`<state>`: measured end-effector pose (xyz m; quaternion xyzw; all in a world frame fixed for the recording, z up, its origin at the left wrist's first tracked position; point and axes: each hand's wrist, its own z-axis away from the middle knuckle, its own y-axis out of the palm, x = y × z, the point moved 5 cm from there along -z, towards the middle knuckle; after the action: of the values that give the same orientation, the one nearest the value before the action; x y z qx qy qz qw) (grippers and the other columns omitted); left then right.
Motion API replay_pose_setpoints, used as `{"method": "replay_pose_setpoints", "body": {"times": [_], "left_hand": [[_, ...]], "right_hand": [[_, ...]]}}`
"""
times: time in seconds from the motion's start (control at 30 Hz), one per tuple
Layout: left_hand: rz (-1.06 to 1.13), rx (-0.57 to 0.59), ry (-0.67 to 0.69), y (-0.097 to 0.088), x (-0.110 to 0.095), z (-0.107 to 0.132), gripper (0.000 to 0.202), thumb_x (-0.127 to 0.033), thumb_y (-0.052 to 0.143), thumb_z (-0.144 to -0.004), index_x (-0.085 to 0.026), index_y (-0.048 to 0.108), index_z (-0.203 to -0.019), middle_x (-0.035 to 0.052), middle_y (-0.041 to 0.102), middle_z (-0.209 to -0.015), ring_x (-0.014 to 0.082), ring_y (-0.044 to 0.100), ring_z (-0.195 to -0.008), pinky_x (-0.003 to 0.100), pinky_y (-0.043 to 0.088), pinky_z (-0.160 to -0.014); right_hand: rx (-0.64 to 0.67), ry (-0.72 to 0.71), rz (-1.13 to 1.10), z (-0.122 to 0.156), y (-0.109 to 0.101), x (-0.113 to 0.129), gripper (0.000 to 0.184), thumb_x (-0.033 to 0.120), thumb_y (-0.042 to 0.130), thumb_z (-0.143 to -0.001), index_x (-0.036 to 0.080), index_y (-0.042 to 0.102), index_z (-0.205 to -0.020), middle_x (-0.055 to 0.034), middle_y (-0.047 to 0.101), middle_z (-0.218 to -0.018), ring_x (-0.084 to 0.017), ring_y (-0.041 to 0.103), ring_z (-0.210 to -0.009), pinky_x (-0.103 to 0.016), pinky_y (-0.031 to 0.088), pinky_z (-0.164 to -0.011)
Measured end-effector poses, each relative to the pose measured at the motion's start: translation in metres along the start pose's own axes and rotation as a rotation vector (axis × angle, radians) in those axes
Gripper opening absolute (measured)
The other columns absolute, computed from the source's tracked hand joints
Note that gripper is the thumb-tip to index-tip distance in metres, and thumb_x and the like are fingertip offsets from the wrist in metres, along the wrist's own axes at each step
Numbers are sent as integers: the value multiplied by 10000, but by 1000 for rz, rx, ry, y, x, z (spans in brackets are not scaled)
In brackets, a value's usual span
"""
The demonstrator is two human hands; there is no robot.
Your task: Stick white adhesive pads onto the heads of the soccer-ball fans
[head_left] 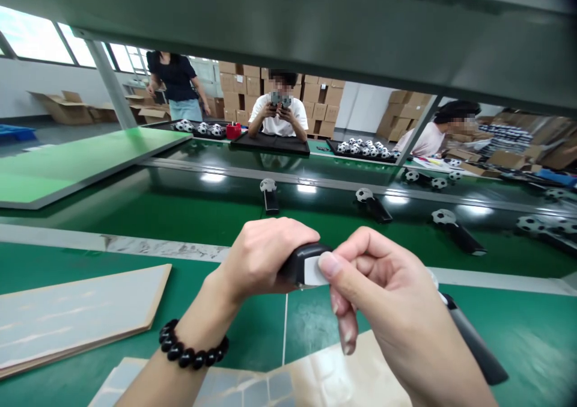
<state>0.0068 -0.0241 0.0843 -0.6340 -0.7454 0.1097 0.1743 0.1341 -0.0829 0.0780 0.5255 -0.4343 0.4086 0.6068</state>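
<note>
My left hand [265,257] is wrapped round a black handled device [295,264], its end turned toward my right; the rest is hidden in my palm. Between thumb and forefinger, my right hand [378,281] pinches a pale grey sticker [314,270] that lies against the end of the device. Below my hands lies a sheet of stickers [252,389], part of its backing bare. Partly behind my right wrist, another black-handled device [478,341] rests on the bench. A stack of sticker sheets [76,317] lies at the left.
Several football-headed devices with black handles, such as one device [270,199], lie on the green conveyor belt [193,214]. A shelf [270,22] hangs low overhead. Across the belt, a seated person [279,109] holds something up; black trays hold several football pieces [363,147].
</note>
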Motion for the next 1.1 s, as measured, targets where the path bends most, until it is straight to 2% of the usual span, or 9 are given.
{"method": "replay_pose_setpoints", "body": {"times": [0.17, 0.53, 0.7, 0.8, 0.9, 0.97, 1.03, 1.1], "left_hand": [[-13, -7, 3, -1, 0, -2, 179, -327, 509, -1020, -159, 567, -996, 54, 729, -762, 151, 706, -636, 233, 571, -573], [-23, -20, -8, -1, 0, -1, 203, -354, 514, -1023, -159, 566, -998, 55, 734, -769, 153, 719, -645, 229, 576, -570], [-12, -1, -19, -1, 1, 0, 203, -353, 522, -1017, -156, 566, -1001, 66, 731, -776, 159, 717, -646, 229, 574, -557], [-2, -21, -13, -1, 3, 3, 206, -355, 532, -1012, -154, 569, -998, 62, 725, -762, 157, 706, -630, 237, 585, -568], [6, -67, -8, -1, 6, 8, 225, -361, 614, -968, -151, 582, -1041, 63, 733, -792, 167, 720, -658, 243, 609, -599], [47, -118, -29, -2, 8, 12, 299, -352, 708, -906, -154, 580, -1090, 62, 730, -813, 171, 725, -669, 240, 614, -599], [125, -171, -59, -3, 9, 15, 392, -336, 772, -855, -165, 569, -1142, 52, 717, -810, 169, 721, -659, 232, 608, -577], [208, -205, -100, -3, 10, 17, 490, -322, 793, -840, -192, 535, -1236, 42, 712, -810, 165, 715, -644, 234, 607, -566]], "right_hand": [[-18, -43, 19, 1, 1, 2, 294, 348, 828, -785, 195, 603, -675, 80, 631, -475, -37, 522, -342, -102, 458, -358], [-42, -48, 24, 2, 2, 3, 284, 326, 827, -775, 197, 602, -661, 71, 631, -475, -51, 528, -341, -122, 459, -353], [-42, -53, 83, 3, 3, 3, 267, 336, 798, -790, 212, 601, -660, 71, 633, -486, -72, 538, -359, -153, 483, -359], [-71, -102, 184, 8, 4, 5, 269, 406, 747, -833, 224, 624, -678, 62, 650, -516, -77, 570, -392, -159, 491, -405], [-160, -246, 377, 14, -1, 12, 325, 546, 602, -923, 243, 680, -831, 31, 699, -626, -105, 626, -463, -198, 496, -452], [-324, -344, 511, 18, -10, 19, 330, 574, 543, -955, 264, 649, -996, 37, 680, -643, -120, 610, -470, -218, 475, -442], [-439, -397, 555, 18, -17, 22, 323, 584, 506, -978, 283, 591, -1058, 66, 599, -577, -122, 540, -440, -217, 427, -417], [-386, -377, 495, 15, -16, 19, 365, 627, 491, -970, 287, 589, -1060, 80, 518, -530, -119, 456, -423, -216, 367, -404]]}}
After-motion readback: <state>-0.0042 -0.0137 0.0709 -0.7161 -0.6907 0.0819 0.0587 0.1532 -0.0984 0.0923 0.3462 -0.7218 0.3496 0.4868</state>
